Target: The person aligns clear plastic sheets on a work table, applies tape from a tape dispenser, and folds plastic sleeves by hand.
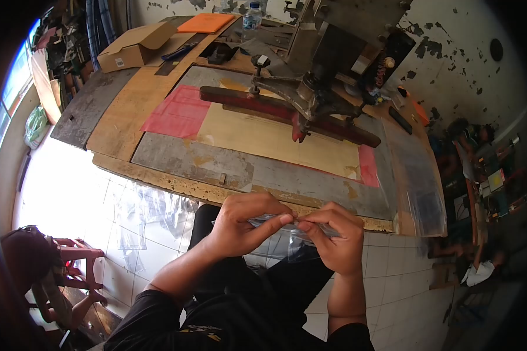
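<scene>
My left hand (243, 223) and my right hand (335, 235) meet over my lap, just in front of the table's near edge. Both pinch the top edge of a clear plastic sheet (275, 244), thumbs and fingertips almost touching. The sheet hangs below my fingers, partly hidden by them; whether it is a bag or flat film I cannot tell. Beyond my hands lies the grey metal plate (175, 161), with a yellow sheet (263, 140) and pink-red material (178, 111) on it. A press with a long dark red bar (334, 130) stands over these sheets.
Clear plastic sheets (418, 196) lie at the table's right end; more plastic (132, 216) hangs near the floor at left. A cardboard box (126, 52), an orange pad (205, 23) and a water bottle (252, 20) sit behind. Another person (26, 257) is near a red stool (88, 266).
</scene>
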The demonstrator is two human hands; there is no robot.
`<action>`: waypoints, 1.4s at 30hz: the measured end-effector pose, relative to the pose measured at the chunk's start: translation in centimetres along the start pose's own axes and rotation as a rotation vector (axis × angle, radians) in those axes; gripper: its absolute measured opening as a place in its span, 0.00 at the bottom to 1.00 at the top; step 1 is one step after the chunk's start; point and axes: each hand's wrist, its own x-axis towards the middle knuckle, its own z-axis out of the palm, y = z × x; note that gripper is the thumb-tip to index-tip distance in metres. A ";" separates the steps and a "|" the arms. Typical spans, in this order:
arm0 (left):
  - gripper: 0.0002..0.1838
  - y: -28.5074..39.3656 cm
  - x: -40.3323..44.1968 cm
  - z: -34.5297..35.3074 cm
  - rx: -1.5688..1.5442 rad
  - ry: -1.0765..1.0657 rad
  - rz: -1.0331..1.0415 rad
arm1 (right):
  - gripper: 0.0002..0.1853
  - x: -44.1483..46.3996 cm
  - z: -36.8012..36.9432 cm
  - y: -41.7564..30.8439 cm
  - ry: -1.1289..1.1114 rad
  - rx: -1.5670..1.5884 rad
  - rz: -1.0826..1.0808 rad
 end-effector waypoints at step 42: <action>0.08 -0.4 0.2 0.9 0.100 -0.049 -0.062 | 0.13 -0.7 0.3 0.1 0.050 -0.126 -0.053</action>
